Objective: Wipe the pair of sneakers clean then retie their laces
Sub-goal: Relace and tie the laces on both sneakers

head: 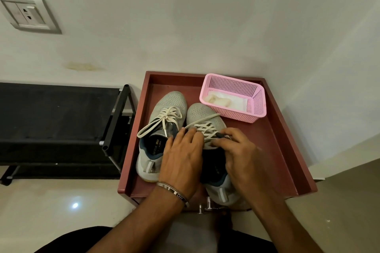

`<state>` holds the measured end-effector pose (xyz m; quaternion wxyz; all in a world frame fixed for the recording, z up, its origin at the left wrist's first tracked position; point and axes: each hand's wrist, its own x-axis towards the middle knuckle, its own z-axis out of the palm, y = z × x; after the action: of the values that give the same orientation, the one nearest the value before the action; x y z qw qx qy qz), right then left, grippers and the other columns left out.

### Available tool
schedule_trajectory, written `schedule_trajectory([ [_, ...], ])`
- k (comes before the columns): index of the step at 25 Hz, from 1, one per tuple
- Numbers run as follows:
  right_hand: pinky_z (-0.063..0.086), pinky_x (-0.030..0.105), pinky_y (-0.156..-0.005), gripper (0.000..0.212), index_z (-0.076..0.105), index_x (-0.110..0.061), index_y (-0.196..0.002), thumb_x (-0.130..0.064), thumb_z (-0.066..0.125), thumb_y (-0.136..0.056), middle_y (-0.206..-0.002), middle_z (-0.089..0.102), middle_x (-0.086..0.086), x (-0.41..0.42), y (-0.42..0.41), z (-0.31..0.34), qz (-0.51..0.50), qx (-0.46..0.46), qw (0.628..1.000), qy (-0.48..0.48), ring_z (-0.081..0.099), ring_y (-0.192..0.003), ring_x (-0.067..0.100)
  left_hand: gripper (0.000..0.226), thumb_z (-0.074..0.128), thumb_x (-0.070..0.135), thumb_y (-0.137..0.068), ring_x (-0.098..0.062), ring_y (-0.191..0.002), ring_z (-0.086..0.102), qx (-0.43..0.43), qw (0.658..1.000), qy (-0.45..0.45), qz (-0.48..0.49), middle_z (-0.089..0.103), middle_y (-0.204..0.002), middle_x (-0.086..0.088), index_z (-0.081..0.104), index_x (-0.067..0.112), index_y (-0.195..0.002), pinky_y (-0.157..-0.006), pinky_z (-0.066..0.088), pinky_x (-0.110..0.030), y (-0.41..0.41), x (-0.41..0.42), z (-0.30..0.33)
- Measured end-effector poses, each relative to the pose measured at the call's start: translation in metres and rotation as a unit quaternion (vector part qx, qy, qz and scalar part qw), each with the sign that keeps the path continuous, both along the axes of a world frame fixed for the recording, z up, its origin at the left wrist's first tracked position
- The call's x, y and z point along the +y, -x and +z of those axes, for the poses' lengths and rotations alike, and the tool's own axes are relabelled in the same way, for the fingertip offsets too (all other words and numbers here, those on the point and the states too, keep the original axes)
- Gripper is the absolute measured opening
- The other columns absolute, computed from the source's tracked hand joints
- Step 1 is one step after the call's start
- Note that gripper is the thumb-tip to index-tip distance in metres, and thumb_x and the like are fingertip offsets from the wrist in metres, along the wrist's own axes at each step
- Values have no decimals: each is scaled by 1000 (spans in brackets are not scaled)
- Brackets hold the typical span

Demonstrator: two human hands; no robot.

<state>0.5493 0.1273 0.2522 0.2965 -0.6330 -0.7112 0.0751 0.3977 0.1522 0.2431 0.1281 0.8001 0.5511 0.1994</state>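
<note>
Retying step — both hands on right sneaker [205, 117] in the tray [273, 139]: right hand [240, 150] fingers pinching lace [202, 122], left hand [183, 150] fingers resting loose. Next — probably crossing, pulling snug.

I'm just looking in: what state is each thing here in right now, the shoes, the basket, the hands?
Left sneaker: on the tray, laces loose, untied.
Right sneaker: on the tray, laces being handled, no bow visible.
Left hand: fingers resting on the right sneaker's laces.
Right hand: pinching a lace.
Pink basket: upright, holding white cloth.
Red tray: carrying both sneakers and the basket.
</note>
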Motion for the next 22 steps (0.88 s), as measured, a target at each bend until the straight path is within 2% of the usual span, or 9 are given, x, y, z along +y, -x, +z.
schedule_trajectory([
  [2, 59, 35, -77, 31, 74, -22, -104, 1, 65, -84, -123, 59, -6, -1, 1, -1, -17, 8, 1000, 14, 65, -98, 17, 21, 29, 18, -87, -26, -133, 47, -4, 1000, 20, -11, 55, -135, 1, 45, 23, -100, -108, 37, -55, -2, -3, 6],
  [4, 60, 37, -74, 32, 71, -21, -104, 3, 62, -84, -118, 58, -7, -4, 3, -3, -31, 28, 999, 15, 64, -93, 18, 13, 28, 19, -88, -25, -113, 56, -27, 999, 30, -10, 60, -118, 2, 37, 26, -93, -105, 39, -58, -4, -5, 11],
  [6, 60, 37, -71, 30, 67, -22, -104, 1, 59, -87, -114, 56, -9, -6, 7, -4, -49, 38, 998, 15, 64, -89, 18, 10, 28, 20, -89, -25, -94, 59, -31, 999, 31, -4, 61, -105, 3, 35, 26, -92, -100, 42, -54, -3, -4, 13],
  [8, 60, 36, -69, 28, 63, -23, -106, -2, 57, -89, -112, 55, -10, -7, 8, -4, -64, 48, 997, 22, 63, -88, 17, 12, 33, 19, -92, -26, -79, 60, -33, 999, 15, 14, 64, -97, 3, 42, 24, -98, -84, 46, -42, 0, -5, 11],
  [10, 57, 38, -68, 26, 60, -25, -107, -5, 57, -89, -109, 56, -9, -7, 6, -3, -70, 52, 996, 27, 62, -86, 16, 8, 43, 21, -95, -24, -70, 59, -41, 999, 3, 36, 65, -91, 3, 46, 23, -103, -66, 38, -32, 3, -3, 11],
  [14, 56, 34, -67, 31, 50, -35, -107, -19, 67, -86, -99, 57, -15, -5, -2, -3, -68, 89, 990, 80, 58, -83, 6, 26, 51, 44, -92, -18, -71, 61, -32, 998, -23, 42, 61, -94, 5, 46, 25, -110, -58, 49, -33, 10, 4, 9],
  [18, 52, 23, -59, 33, 60, -32, -100, -28, 82, -76, -80, 62, -6, 1, -21, 3, -56, 186, 968, 159, 58, -66, 3, 38, 63, 50, -84, -19, -71, 62, -45, 998, -31, 33, 66, -87, 4, 50, 23, -107, -57, 48, -35, 16, 9, 12],
  [20, 53, 22, -61, 35, 63, -30, -102, -26, 84, -74, -82, 64, -3, 2, -28, 7, -39, 213, 956, 198, 59, -67, 6, 43, 70, 49, -79, -19, -74, 60, -48, 999, -21, 12, 65, -86, 4, 51, 22, -108, -61, 47, -34, 20, 13, 12],
  [22, 58, 27, -69, 42, 62, -33, -110, -29, 83, -74, -94, 65, -6, 1, -29, 6, -19, 192, 953, 234, 63, -80, 9, 45, 73, 44, -78, -19, -84, 58, -22, 1000, -9, -3, 64, -94, 5, 51, 25, -111, -70, 46, -34, 24, 15, 13],
])
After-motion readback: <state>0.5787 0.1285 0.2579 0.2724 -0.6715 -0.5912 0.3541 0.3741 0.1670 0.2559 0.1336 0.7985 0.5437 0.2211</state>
